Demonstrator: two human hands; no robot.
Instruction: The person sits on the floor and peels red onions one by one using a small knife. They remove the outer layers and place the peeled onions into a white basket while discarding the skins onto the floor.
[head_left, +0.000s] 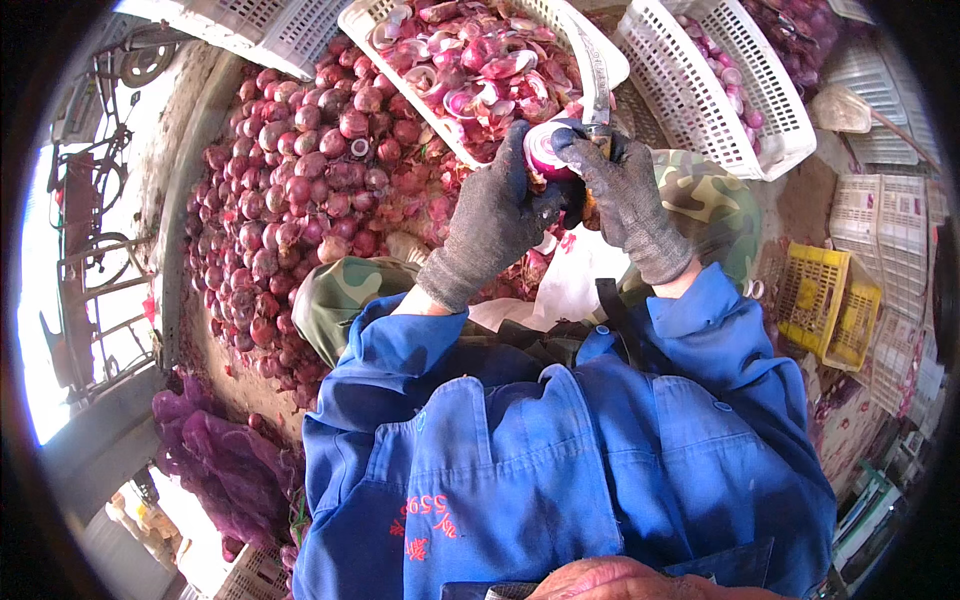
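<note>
In my gloved left hand (499, 202) I grip a red onion (541, 150) whose cut face, with pale rings, looks up. My right hand (630, 187), also in a dark glove, is closed around the handle of a knife (598, 90); its curved blade points away from me. The right thumb rests against the onion's cut face. Just beyond both hands stands a white plastic crate (409, 90) filled with onion skins and trimmed ends (480, 67). The fingers beneath the onion are partly hidden.
A large heap of unpeeled red onions (300, 172) covers the floor at left. Another white crate (697, 97) at upper right holds peeled onions (724, 71). A yellow crate (814, 296) stands at right, a purple mesh sack (225, 457) lies lower left.
</note>
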